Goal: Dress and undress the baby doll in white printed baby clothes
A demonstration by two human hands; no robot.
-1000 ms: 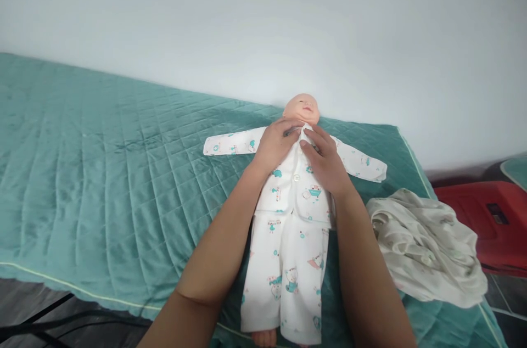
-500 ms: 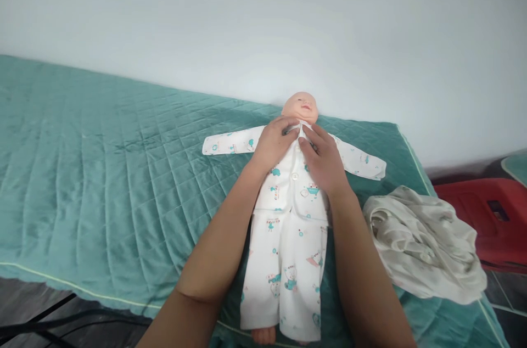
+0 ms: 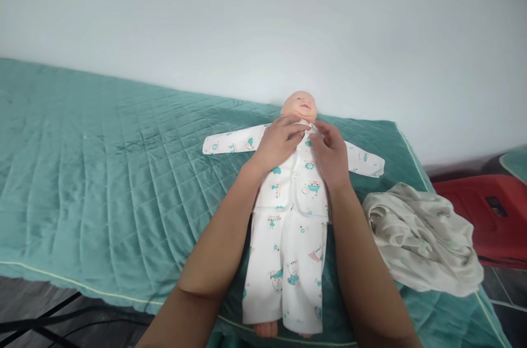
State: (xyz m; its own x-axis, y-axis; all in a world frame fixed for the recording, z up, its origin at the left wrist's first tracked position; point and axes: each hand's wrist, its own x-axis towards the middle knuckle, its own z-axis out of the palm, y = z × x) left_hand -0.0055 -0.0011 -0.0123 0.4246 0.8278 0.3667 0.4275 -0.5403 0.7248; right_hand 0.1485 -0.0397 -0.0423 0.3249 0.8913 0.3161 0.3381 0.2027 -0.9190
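A baby doll (image 3: 300,104) lies on its back, dressed in a white printed pajama top (image 3: 307,194) and matching pajama pants (image 3: 267,265). My left hand (image 3: 280,142) lies over the chest, its fingers closed on the top's collar edge just below the doll's chin. On the other side of the neck opening, my right hand (image 3: 330,153) pinches the collar between thumb and fingers. One button (image 3: 295,174) shows fastened lower on the front. Both sleeves stretch out sideways, and the doll's toes stick out of the pants.
A green quilted cover (image 3: 123,189) spreads under the doll, against a pale wall (image 3: 206,24). Crumpled white cloth (image 3: 424,238) lies at the right edge. Beyond it is a red plastic object (image 3: 486,216). Black metal legs (image 3: 49,312) show at lower left.
Both hands have shifted a little to the right at the collar. The right hand has drawn farther from the centre, and more of the top's front now shows between the hands.
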